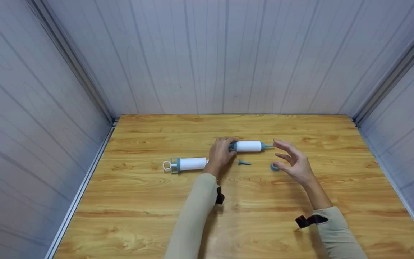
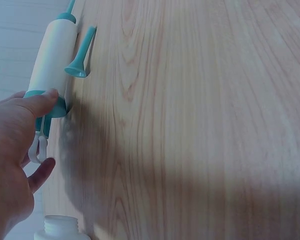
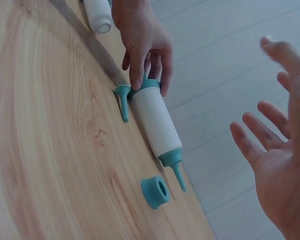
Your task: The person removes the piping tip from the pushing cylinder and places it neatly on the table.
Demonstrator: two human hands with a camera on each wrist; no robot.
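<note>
A syringe with a white barrel (image 1: 249, 146), teal end pieces and a thin teal nozzle (image 3: 178, 176) lies on its side, nozzle to the right. My left hand (image 1: 222, 151) grips its teal collar at the handle end, thumb on the near side; a white loop handle (image 2: 38, 147) shows under the palm in the left wrist view. Holding nothing, my right hand (image 1: 296, 163) hovers just right of the nozzle tip, fingers spread and lightly bent. Below that hand sits a teal ring-shaped cap (image 3: 154, 192). A loose teal nozzle (image 1: 244, 163) lies in front of the barrel.
To the left, a second white syringe (image 1: 192, 163) with a teal collar and white loop handle lies partly behind my left wrist. Its white open neck (image 2: 61, 225) shows in the left wrist view. The wooden table (image 1: 138, 216) meets pale panel walls (image 1: 207, 57) behind and at both sides.
</note>
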